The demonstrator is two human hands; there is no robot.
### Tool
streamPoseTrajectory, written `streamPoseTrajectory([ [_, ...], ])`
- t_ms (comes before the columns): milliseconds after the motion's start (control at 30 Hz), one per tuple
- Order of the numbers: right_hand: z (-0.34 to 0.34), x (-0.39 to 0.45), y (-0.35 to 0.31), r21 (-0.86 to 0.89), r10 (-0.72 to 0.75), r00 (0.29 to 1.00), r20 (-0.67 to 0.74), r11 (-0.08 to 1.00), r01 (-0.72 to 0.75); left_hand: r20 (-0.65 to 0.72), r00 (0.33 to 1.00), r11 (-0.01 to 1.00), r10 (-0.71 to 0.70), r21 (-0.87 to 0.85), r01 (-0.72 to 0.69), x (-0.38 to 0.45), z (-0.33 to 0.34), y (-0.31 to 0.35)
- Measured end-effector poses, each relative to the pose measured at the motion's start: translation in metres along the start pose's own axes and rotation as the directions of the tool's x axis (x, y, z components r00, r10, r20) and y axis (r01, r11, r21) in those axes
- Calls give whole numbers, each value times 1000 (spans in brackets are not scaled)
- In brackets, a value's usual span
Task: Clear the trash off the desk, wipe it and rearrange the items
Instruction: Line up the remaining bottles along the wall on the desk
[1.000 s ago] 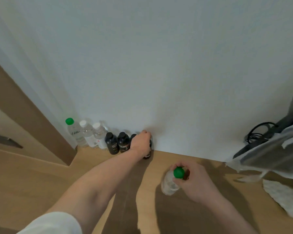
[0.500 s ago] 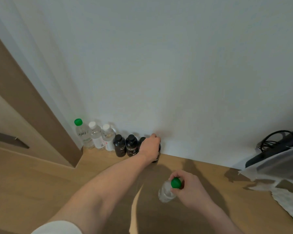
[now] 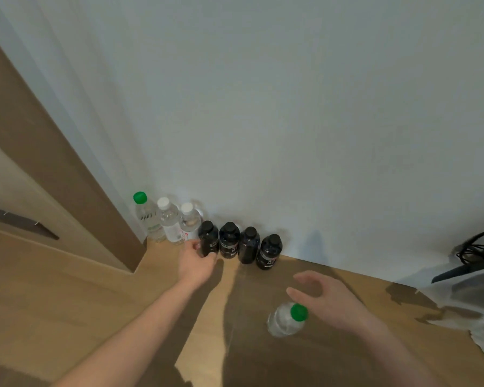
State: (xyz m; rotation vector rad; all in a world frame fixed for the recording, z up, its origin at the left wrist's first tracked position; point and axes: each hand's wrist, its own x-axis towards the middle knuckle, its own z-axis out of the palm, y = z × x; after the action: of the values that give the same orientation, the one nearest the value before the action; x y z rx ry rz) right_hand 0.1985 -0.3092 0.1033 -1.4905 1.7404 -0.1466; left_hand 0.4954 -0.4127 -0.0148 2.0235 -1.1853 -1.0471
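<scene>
The green-capped bottle [image 3: 287, 319] stands upright on the worktop [image 3: 123, 297] just under the right hand [image 3: 330, 300], fingers apart and off it, while the left hand [image 3: 196, 263] pinches the leftmost dark bottle [image 3: 209, 239] in the row by the wall

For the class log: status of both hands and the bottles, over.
Left hand grips leftmost black bottle in the wall row. Right hand open beside green-capped clear bottle, standing free. Nothing in the way.
</scene>
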Motion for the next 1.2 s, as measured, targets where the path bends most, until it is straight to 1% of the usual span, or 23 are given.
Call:
streamPoseTrajectory([
  [67,-6,23,-12,-8,24,1000,-20,1000,-24,32,994,994,-101,-42,102,10,-3,-4],
  [133,-4,50,-29,-3,32,999,-26,999,-32,95,985,983,-148,-97,157,14,-1,-1],
  [233,8,86,-45,21,25,1000,-15,999,-25,190,967,963,-167,-178,202,17,8,6],
  [333,23,119,-45,44,50,998,-44,998,-48,205,960,949,-190,-211,233,23,18,9],
  [400,31,132,-43,51,59,994,-92,997,-54,198,958,946,-210,-207,250,28,21,10],
  [533,38,145,-37,95,74,980,-187,994,-57,165,959,942,-230,-211,262,38,23,15],
  [600,39,147,-32,101,73,974,-214,993,-52,169,957,939,-237,-214,271,43,26,18],
  [733,38,145,-21,110,66,959,-277,993,-36,193,949,945,-248,-165,281,47,25,22],
  [833,37,143,-14,111,75,950,-303,993,-42,229,949,961,-219,-117,250,47,25,20],
  [1033,31,137,0,98,82,936,-342,994,-51,282,937,967,-206,-88,239,42,34,22],
  [1200,26,132,15,102,112,919,-378,992,-78,297,935,975,-196,-42,218,37,43,27],
])
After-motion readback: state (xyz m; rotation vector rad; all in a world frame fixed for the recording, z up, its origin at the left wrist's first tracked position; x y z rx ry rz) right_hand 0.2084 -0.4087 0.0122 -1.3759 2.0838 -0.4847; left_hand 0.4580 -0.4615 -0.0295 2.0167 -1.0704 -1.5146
